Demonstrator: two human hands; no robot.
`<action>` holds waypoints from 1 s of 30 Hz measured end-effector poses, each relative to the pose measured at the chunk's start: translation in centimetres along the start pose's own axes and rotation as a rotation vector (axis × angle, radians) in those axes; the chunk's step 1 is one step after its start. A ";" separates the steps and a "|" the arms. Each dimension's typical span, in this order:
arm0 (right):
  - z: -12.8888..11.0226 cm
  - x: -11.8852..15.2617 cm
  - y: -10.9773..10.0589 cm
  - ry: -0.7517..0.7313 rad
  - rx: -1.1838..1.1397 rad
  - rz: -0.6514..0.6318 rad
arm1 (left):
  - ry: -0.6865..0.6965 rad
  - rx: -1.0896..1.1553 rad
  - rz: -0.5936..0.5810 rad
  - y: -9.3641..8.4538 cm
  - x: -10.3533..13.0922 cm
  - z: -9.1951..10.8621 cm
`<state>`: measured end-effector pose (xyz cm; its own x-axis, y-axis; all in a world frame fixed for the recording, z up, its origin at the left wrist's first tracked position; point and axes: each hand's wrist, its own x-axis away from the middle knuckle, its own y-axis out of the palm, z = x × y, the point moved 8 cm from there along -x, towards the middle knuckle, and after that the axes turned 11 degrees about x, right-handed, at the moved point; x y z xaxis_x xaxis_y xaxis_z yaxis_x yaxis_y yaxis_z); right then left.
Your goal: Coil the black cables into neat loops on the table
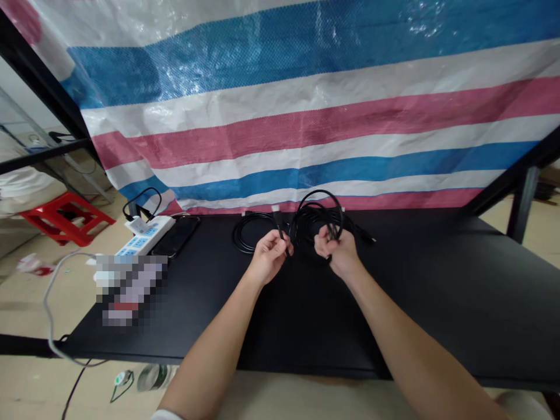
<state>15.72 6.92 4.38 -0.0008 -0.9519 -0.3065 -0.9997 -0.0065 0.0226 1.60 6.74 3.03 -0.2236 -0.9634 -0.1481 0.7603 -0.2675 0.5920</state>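
Observation:
Between the fingers of my left hand [271, 255] is the end of a black cable, its connector [277, 217] with a pale tip pointing up and away from me. My right hand [336, 249] is closed around loops of a coiled black cable [318, 197], which rise above the fist. Behind the hands, more black cable coils [245, 233] lie on the black table [297, 326]. A dark plug end [370, 236] sticks out to the right of my right hand. I cannot tell whether both hands hold the same cable.
A white power strip [151, 233] with a plugged-in charger stands at the table's left, beside a black phone [177, 236]. A pixelated patch covers something nearer me. A striped plastic sheet [306, 128] hangs along the back edge. A red stool [70, 219] is on the floor at left.

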 end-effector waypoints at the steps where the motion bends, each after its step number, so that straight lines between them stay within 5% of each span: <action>1: -0.2 0.4 0.8 -0.019 0.080 -0.017 | -0.008 0.066 0.047 -0.2 0.0 -0.1; 7: -0.7 2.1 4.5 -0.174 0.398 -0.153 | -0.034 0.241 0.309 -1.8 -0.1 0.3; 13: -0.4 1.4 2.4 -0.090 0.431 -0.011 | 0.027 0.045 0.496 -4.0 -0.2 0.8; 18: 0.2 0.6 0.7 0.027 0.340 -0.030 | 0.499 -0.597 0.674 -4.4 2.1 5.7; 21: 0.5 0.4 0.6 0.066 0.282 -0.109 | 0.613 -0.841 0.472 -2.0 2.2 7.0; 25: 0.4 0.7 1.4 0.090 0.259 -0.271 | 0.447 -0.875 0.094 0.3 1.1 5.5; 30: -0.3 1.3 2.5 0.061 0.261 -0.405 | 0.315 -0.802 0.040 0.0 0.6 4.6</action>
<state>13.18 5.60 4.37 0.3828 -0.9050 -0.1853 -0.8921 -0.3100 -0.3288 -1.37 6.24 6.62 -0.0984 -0.9012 -0.4221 0.9915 -0.0523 -0.1195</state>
